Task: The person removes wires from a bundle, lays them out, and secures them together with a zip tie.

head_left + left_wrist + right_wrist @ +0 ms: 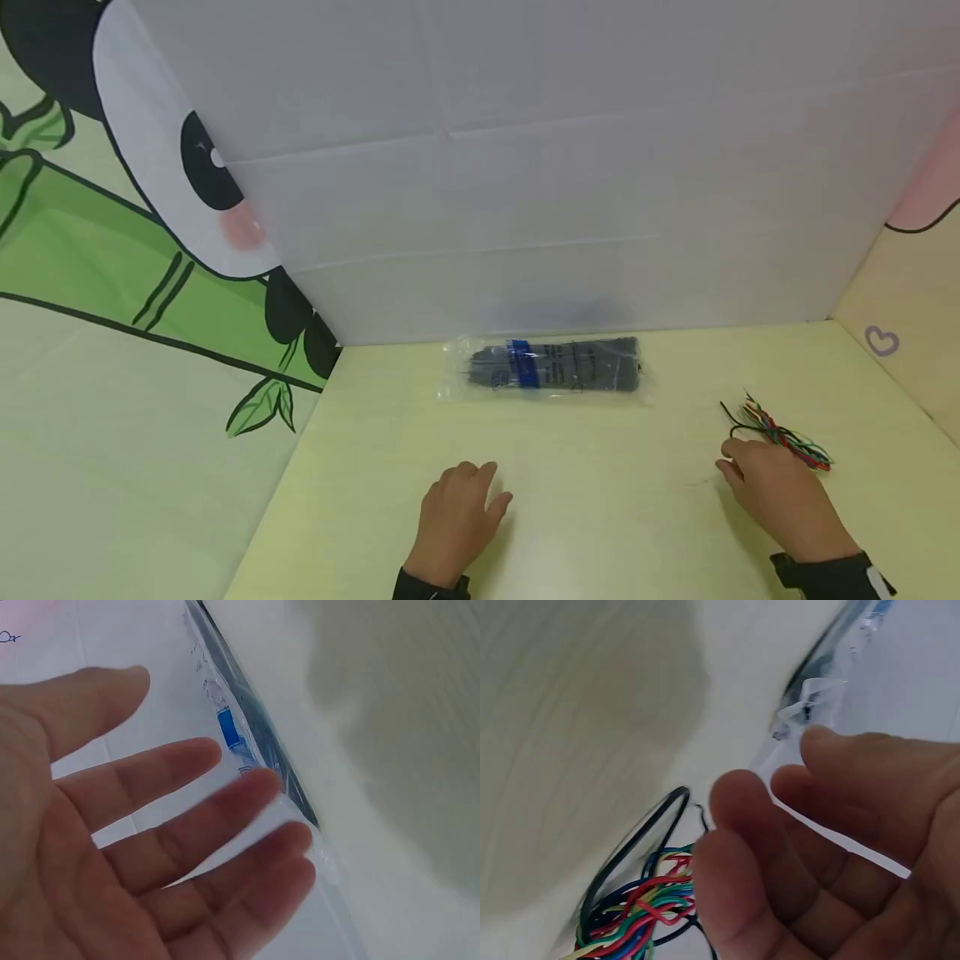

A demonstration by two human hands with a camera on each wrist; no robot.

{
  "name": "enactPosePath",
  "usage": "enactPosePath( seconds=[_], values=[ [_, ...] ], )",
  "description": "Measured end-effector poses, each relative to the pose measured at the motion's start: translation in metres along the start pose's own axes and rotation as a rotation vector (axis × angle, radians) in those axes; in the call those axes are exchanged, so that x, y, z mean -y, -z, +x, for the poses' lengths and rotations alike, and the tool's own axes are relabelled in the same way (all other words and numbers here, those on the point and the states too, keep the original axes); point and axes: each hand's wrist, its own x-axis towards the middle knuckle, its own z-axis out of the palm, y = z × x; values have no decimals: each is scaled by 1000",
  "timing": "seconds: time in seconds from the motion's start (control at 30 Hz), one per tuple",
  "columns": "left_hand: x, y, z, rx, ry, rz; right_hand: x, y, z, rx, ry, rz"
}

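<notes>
A bundle of thin wires [787, 435] in red, green, yellow, blue and black lies on the right of the table. Just in front of it is my right hand [783, 498], its fingers loosely bent; the right wrist view shows nothing between fingers and thumb, with the wires [641, 911] right by the fingertips. My left hand [456, 521] hovers over the table's front part, fingers spread and holding nothing. Farther back lies a clear plastic packet [577, 367] of dark thin strips, like cable ties, with a blue band. Its edge also appears beyond the left fingers [172, 765].
The pale yellow table [600, 454] ends at a white cloth wall [525, 192] behind the packet. A printed panda and bamboo cloth [150, 275] hangs at the left. On the right stands a side panel [915, 300] with a small purple heart.
</notes>
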Motion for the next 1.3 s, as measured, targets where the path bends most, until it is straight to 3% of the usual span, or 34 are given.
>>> enactPosePath(
  seconds=[0.1,0.27,0.4,0.5,0.6,0.7,0.87,1.0,1.13,1.3],
  values=[
    [-2,0,1,-19,-13,-33,-18,-3,13,114,-21,-26],
    [-5,-5,-2,14,-21,-56,-38,-10,28,250,-92,-50],
    [-9,-9,-3,16,-50,-34,-41,-12,31,281,-194,-58],
    [-17,-9,-1,-15,-104,-5,-38,-13,29,282,-219,-64],
    [-28,-9,2,-51,-172,22,-29,-13,26,291,-178,11],
    [-40,-8,9,-76,-247,80,-14,-14,24,294,-80,153],
    [-67,-10,25,-72,-410,158,13,-14,21,331,58,386],
    [-90,-17,39,-70,-529,179,29,-16,17,347,128,470],
    [-106,-25,50,-34,-568,177,43,-16,16,353,191,540],
    [-112,-33,55,-16,-564,200,53,-15,17,350,225,562]
  ],
)
